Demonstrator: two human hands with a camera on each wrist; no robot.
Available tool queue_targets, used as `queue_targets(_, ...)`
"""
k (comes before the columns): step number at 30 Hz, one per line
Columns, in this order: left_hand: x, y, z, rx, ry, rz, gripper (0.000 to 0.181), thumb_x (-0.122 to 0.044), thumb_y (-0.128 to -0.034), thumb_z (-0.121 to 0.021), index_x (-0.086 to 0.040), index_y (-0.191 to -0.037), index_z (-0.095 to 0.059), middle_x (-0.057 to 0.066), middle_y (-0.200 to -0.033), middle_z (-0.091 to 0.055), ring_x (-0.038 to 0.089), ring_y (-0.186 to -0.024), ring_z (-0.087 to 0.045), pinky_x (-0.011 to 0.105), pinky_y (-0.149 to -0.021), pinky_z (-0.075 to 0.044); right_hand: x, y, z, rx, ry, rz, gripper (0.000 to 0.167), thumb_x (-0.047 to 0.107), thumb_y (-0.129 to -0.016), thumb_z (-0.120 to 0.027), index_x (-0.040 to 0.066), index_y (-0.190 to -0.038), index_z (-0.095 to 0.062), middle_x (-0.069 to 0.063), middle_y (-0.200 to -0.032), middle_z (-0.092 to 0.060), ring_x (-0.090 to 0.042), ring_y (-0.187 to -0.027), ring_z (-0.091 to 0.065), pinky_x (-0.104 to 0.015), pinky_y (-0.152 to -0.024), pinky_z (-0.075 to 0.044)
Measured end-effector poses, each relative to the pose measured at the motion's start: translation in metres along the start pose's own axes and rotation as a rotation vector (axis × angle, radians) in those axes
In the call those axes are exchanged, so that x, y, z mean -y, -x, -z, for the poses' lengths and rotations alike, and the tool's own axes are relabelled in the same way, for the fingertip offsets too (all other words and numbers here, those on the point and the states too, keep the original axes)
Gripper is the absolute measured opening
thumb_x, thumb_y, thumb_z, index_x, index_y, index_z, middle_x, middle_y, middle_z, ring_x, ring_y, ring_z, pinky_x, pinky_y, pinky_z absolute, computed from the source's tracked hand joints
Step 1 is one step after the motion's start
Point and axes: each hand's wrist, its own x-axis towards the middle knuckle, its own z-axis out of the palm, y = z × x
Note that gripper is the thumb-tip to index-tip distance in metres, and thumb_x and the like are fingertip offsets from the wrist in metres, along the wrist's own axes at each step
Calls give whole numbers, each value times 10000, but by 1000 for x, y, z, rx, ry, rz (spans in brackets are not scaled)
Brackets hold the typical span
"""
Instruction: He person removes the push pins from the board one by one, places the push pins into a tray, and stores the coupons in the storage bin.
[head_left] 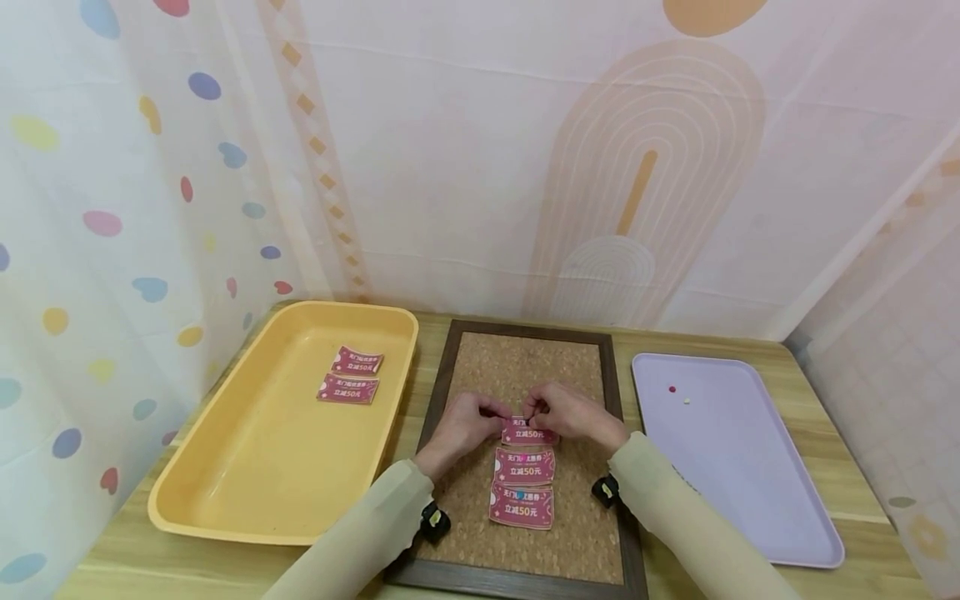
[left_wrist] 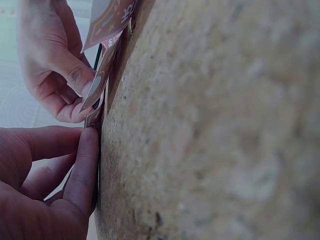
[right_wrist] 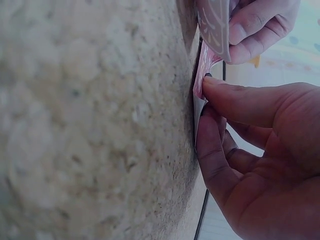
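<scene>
A pink coupon (head_left: 531,435) lies on the cork board (head_left: 480,367), uppermost of a column of three. My left hand (head_left: 471,422) pinches its left edge between thumb and fingertips. At its top edge my right hand (head_left: 567,410) pinches a small black push pin (right_wrist: 208,75), mostly hidden by the fingers. Below lies a middle coupon (head_left: 517,472) with a pink push pin (head_left: 522,458) in it. The lowest coupon (head_left: 517,512) bears a blue push pin (head_left: 520,495). Both lower coupons curl up off the cork in the wrist views.
Left of the board stands a deep yellow tray (head_left: 270,522) with two more coupons (head_left: 348,389). On the right lies a shallow lilac tray (head_left: 750,467) with a red pin (head_left: 672,389) and a pale pin (head_left: 686,401). A patterned curtain (head_left: 450,167) hangs behind the wooden table (head_left: 862,500).
</scene>
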Motion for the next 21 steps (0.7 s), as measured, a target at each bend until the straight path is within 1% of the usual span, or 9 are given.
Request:
queue_targets(11,0,-1,0,-1,-1,-6,140,-6,-899,-691,-33,-980,-801,87,-1000,-759,159,-824,-623,268,-677,-500,-3,1,1,13,-36,41,93,-9,-946,-690,59,-883,-679,9,-797,-633,-97,-646,-541,-251,-584,-439)
queue_targets(18,0,0,-1,-6,5,-10,144,-1,-898,-687,-27,-985,-798,90,-999,-757,163,-834,-626,269,-686,-503,-2,1,1,14,-45,20,66,-11,-938,-687,43,-901,-691,10,-793,-632,-92,-627,-540,-246,-568,-432)
queue_targets(21,0,0,-1,-8,-2,-4,141,-6,-898,-690,-31,-984,-799,84,-992,-756,161,-822,-623,267,-676,-502,-2,2,0,17,-47,24,69,-4,-943,-687,46,-897,-688,9,-785,-629,-91,-618,-535,-246,-558,-430)
